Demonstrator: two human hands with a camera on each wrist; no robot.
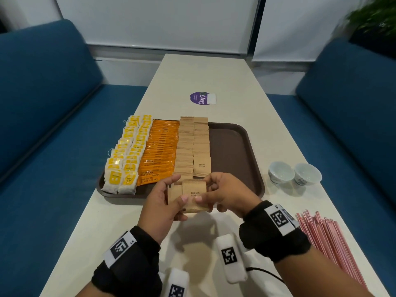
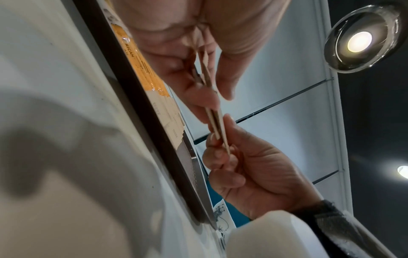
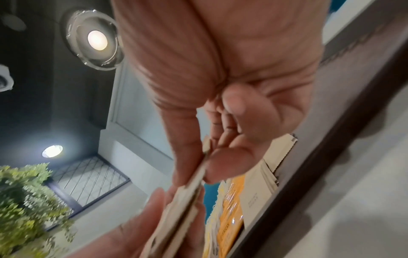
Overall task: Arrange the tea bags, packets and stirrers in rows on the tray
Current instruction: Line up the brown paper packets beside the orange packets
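fingers (image 1: 184,198) of both hands pinch brown sugar packets (image 1: 194,197) | above tray (image 1: 233,146) near edge

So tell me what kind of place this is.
Probably a café or office pantry booth: blue upholstered benches flank a long table, with a serving tray of coffee packets and a recessed ceiling light overhead.

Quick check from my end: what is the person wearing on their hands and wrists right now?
The left hand and right hand are bare. Each wrist has a black fabric cuff with a white band printed with a square black-and-white code marker. White camera blocks with similar markers sit under the wrists; a thin black cable leaves the right one.
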